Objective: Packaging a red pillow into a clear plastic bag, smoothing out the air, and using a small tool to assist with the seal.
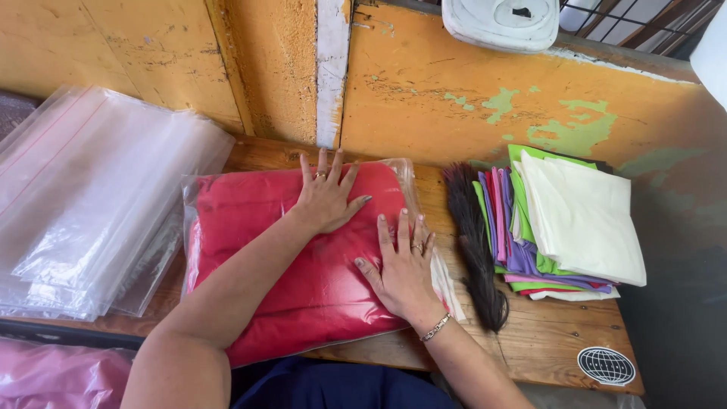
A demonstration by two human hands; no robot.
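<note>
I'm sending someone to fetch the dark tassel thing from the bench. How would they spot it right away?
On the wooden bench against the orange wall, look right of the bagged red cloth under the left hand and right hand. The black bundle of hair-like fibres lies beside the stack of folded coloured fabrics. It alone is dark and stringy, not flat cloth.

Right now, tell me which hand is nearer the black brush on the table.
Right. The right hand presses the bagged red garment near its right edge, just left of the black brush. The left hand lies flat farther left, on the bag's upper middle.

Clear-bagged red bundle point(303, 265); round sticker point(606, 366)
</note>
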